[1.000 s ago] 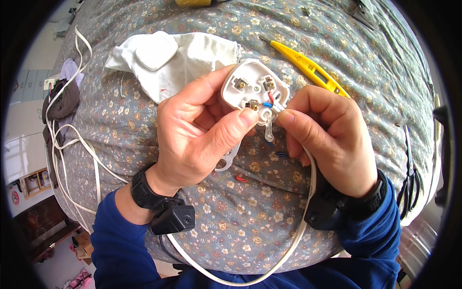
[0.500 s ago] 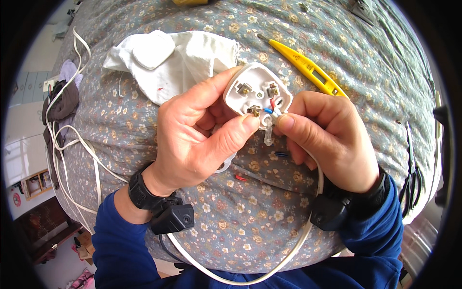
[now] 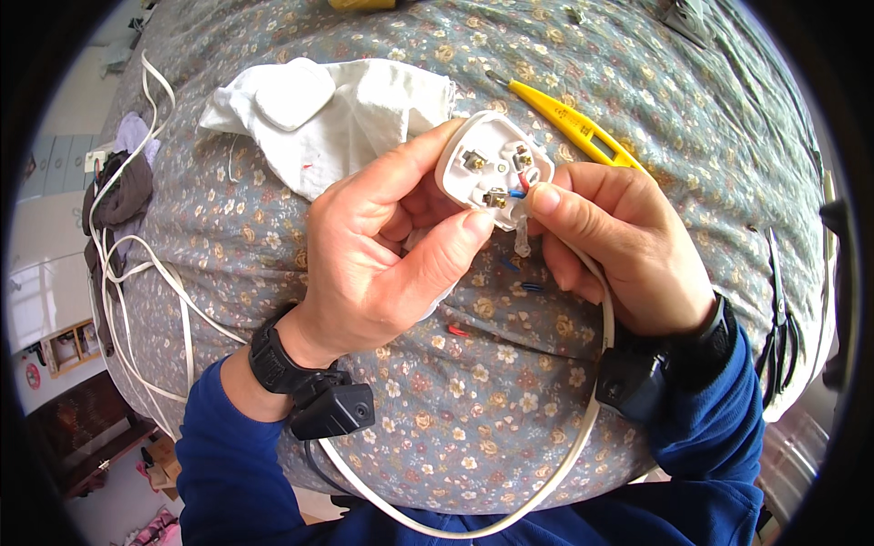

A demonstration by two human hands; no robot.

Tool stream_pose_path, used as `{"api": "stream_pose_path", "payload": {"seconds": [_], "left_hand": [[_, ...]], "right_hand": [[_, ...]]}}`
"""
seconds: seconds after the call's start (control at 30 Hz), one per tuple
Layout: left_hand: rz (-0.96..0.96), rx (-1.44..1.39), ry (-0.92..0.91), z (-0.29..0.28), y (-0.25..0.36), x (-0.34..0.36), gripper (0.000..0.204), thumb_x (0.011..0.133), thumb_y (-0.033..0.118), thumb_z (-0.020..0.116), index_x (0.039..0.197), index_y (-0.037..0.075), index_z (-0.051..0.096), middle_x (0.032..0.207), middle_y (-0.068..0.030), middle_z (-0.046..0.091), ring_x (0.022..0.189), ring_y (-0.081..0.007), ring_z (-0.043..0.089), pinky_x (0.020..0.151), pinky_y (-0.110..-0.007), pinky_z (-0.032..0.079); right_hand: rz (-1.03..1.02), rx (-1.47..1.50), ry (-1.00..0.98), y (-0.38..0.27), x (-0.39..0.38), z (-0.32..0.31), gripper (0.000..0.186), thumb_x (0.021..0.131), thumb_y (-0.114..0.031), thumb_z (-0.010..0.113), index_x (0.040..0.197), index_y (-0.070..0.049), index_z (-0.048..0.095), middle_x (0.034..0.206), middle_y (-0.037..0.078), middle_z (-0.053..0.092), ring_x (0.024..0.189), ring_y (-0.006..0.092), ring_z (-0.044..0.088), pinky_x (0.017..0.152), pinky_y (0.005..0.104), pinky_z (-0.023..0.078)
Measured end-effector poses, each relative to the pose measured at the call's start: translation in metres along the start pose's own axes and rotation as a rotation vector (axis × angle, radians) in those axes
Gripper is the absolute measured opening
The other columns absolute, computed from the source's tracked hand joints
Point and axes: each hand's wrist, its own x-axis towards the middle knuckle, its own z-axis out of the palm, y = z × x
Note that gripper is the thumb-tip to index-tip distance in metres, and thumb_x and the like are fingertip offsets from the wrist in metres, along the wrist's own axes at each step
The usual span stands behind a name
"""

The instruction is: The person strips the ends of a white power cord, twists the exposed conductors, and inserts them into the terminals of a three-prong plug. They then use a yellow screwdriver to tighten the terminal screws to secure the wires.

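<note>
My left hand is closed around the left and underside of an opened white plug, its thumb at the lower rim. Brass terminals show inside, with a red wire and a blue wire at the lower right. My right hand pinches the white cable where it enters the plug, thumb over the entry. A clear plastic piece dangles beneath. Small red and blue bits lie on the fabric below. What is under my left fingers is mostly hidden.
Floral fabric covers the work surface. Behind the plug lie a white cloth with a pale flat piece on it and a yellow pen-like tool. Black scissors lie at the right; loose white cables run along the left. Black devices are strapped to both wrists.
The plug has shifted slightly to the right and tilted. My right hand has risen, its thumb now higher over the cable entry and wires. My left hand still grips the plug.
</note>
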Motion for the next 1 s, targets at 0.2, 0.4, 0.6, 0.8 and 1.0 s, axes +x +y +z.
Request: {"api": "stream_pose_path", "payload": {"seconds": [0.2, 0.4, 0.6, 0.8, 1.0], "left_hand": [[-0.032, 0.011, -0.02, -0.0021, 0.0013, -0.0007, 0.052, 0.097, 0.008, 0.057, 0.144, -0.011, 0.047, 0.119, -0.0167, 0.069, 0.101, -0.0151, 0.068, 0.083, -0.027, 0.057], [-0.089, -0.007, -0.054, -0.0047, 0.0038, -0.0026, 0.05, 0.097, 0.006, 0.056, 0.143, -0.011, 0.048, 0.119, -0.0146, 0.069, 0.103, -0.0142, 0.067, 0.088, -0.028, 0.055], [-0.089, 0.06, -0.117, -0.0083, 0.0052, -0.0033, 0.051, 0.097, 0.004, 0.054, 0.145, -0.012, 0.045, 0.125, -0.0189, 0.067, 0.113, -0.0207, 0.066, 0.099, -0.035, 0.053], [-0.08, 0.086, -0.106, -0.0078, 0.0039, -0.0038, 0.05, 0.098, 0.005, 0.056, 0.145, -0.011, 0.046, 0.122, -0.0156, 0.068, 0.109, -0.0171, 0.066, 0.095, -0.031, 0.053], [-0.074, -0.126, 0.014, -0.0011, -0.0027, -0.0035, 0.05, 0.101, 0.006, 0.059, 0.146, -0.009, 0.045, 0.122, -0.0119, 0.068, 0.103, -0.0108, 0.065, 0.088, -0.024, 0.053]], "right_hand": [[-0.059, 0.1, 0.009, 0.0023, 0.0013, 0.0025, 0.032, 0.102, -0.024, 0.065, 0.119, 0.003, 0.059, 0.064, 0.003, 0.062, 0.043, 0.0037, 0.043, 0.042, 0.0169, 0.03], [0.003, 0.111, -0.179, -0.001, 0.0038, -0.004, 0.036, 0.101, -0.022, 0.066, 0.125, 0.004, 0.058, 0.064, 0.003, 0.062, 0.043, 0.0026, 0.043, 0.041, 0.0167, 0.029], [0.034, 0.059, -0.201, -0.0012, 0.0015, -0.0043, 0.033, 0.102, -0.025, 0.066, 0.119, 0.003, 0.06, 0.065, 0.002, 0.062, 0.044, 0.0027, 0.044, 0.041, 0.0177, 0.029], [0.035, 0.052, -0.231, -0.0002, 0.0031, -0.0041, 0.034, 0.102, -0.026, 0.065, 0.119, 0.003, 0.059, 0.064, 0.003, 0.062, 0.044, 0.0031, 0.044, 0.041, 0.0175, 0.03], [-0.09, 0.136, -0.061, 0.0019, 0.0025, 0.0039, 0.041, 0.097, -0.02, 0.073, 0.125, 0.004, 0.054, 0.073, 0.005, 0.065, 0.051, 0.0049, 0.052, 0.047, 0.017, 0.038]]}}
